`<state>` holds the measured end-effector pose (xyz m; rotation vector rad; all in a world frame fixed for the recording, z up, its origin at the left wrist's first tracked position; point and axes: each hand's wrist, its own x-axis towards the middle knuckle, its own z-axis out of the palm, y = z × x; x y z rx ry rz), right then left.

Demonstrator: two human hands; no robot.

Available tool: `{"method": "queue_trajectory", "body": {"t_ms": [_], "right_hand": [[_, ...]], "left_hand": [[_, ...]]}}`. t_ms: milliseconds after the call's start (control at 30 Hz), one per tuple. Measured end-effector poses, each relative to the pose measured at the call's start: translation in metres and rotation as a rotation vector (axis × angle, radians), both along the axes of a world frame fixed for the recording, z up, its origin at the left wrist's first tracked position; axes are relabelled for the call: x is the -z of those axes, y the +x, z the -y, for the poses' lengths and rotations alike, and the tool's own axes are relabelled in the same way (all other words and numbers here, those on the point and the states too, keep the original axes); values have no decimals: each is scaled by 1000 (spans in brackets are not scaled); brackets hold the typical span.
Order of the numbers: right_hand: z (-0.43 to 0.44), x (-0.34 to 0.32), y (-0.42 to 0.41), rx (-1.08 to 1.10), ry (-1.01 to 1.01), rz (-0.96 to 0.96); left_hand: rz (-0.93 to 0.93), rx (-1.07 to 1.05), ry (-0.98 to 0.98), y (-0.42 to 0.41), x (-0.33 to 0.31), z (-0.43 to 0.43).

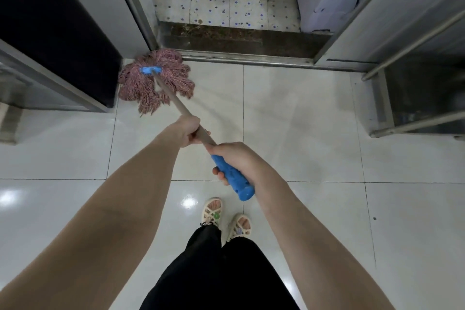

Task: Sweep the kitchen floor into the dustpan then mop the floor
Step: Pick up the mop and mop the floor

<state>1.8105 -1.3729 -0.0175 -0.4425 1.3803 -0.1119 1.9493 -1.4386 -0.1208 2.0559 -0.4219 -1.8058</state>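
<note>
A string mop with a pinkish-red head and a blue clamp lies spread on the white tiled floor, in the corner by the door sill. Its pale shaft slants down to a blue end grip. My left hand grips the shaft midway. My right hand holds the top of the blue grip, just below the left hand. No dustpan or broom is in view.
A metal door sill with a dirty threshold leads to speckled tiles beyond. A dark cabinet stands at the left, a steel-framed unit at the right. My sandalled feet stand below the hands.
</note>
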Motion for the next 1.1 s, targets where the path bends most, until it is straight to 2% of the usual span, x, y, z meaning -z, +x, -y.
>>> {"method": "queue_trajectory", "body": {"t_ms": [267, 467, 500, 567, 633, 767, 967, 1100], "right_hand": [[-27, 2, -55, 73, 9, 47], [-57, -10, -152, 87, -27, 8], [-75, -13, -197, 105, -55, -14], [-86, -18, -224, 124, -58, -26], [-113, -25, -278, 168, -73, -59], [-165, -37, -380, 280, -62, -141], [-232, -55, -481, 519, -35, -209], [-253, -55, -517, 683, -66, -253]], "left_hand": [[-14, 53, 16, -53, 5, -21], [-49, 109, 3, -154, -4, -48], [-72, 122, -6, -203, -4, -62], [-85, 139, -20, -233, -6, -71], [-114, 184, -28, -295, -6, -91], [-151, 344, -21, -415, -9, -127], [-206, 591, -37, -555, -17, -173], [-277, 705, -49, -618, -27, -189]]}}
